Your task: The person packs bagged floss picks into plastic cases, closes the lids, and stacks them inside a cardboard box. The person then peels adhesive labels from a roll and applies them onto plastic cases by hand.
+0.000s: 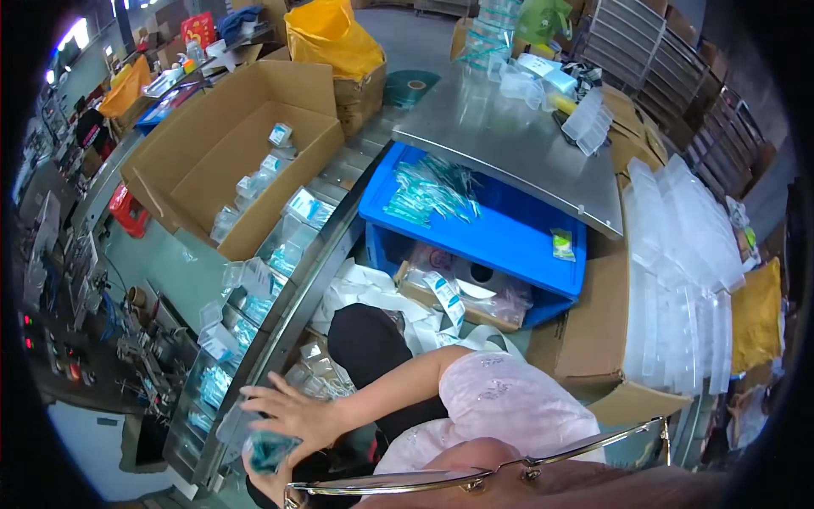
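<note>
The clear plastic box (263,443) of teal pieces (271,455) lies between the spread-fingered right hand (301,417) and the left hand (266,487), whose grip I cannot tell

Open air above right hand (297,417), metal rail (294,316) alongside, large carton (287,182) beyond

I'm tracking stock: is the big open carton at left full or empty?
Partly full: the carton holds clear cases along one side; the rest looks bare.
</note>
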`<state>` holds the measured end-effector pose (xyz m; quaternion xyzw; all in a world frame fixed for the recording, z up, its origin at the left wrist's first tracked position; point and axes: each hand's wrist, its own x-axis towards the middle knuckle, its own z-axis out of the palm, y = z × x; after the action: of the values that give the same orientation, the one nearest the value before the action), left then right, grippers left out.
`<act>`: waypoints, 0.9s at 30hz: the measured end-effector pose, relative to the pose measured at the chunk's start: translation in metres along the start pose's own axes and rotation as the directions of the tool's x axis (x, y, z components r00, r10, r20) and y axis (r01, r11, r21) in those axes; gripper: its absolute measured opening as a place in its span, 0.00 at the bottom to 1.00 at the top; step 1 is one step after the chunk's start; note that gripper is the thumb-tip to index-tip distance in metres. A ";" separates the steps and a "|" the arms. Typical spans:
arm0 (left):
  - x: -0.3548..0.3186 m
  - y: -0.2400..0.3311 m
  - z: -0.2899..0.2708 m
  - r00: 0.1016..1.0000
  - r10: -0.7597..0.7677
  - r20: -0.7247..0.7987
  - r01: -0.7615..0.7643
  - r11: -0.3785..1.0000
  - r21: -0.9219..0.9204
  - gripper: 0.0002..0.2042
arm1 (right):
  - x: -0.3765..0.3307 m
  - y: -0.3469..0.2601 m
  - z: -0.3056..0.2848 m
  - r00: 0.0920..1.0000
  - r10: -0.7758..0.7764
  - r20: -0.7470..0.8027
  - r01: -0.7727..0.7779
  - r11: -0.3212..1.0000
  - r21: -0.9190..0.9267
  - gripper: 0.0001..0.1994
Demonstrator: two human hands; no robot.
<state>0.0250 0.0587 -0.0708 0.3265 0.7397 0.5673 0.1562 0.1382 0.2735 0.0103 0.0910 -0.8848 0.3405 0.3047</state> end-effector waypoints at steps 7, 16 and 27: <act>-0.048 0.091 -0.045 0.865 0.487 0.125 -0.474 0.710 0.521 0.31 | 0.028 -0.073 0.072 0.844 -0.512 0.158 0.458 0.843 0.284 0.26; -0.100 0.115 -0.032 0.852 -0.269 -0.449 0.001 0.859 -0.513 0.45 | 0.022 -0.076 0.092 0.844 -0.469 0.261 0.307 0.821 0.482 0.27; -0.130 0.151 -0.063 0.997 -0.057 -0.057 0.080 0.774 0.629 0.40 | 0.010 -0.116 0.089 0.816 0.001 0.578 -0.410 0.708 0.576 0.42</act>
<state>0.1296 -0.0522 0.0730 0.3230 0.9008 0.2867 0.0455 0.1306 0.1280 0.0277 0.1834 -0.7511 0.6321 -0.0525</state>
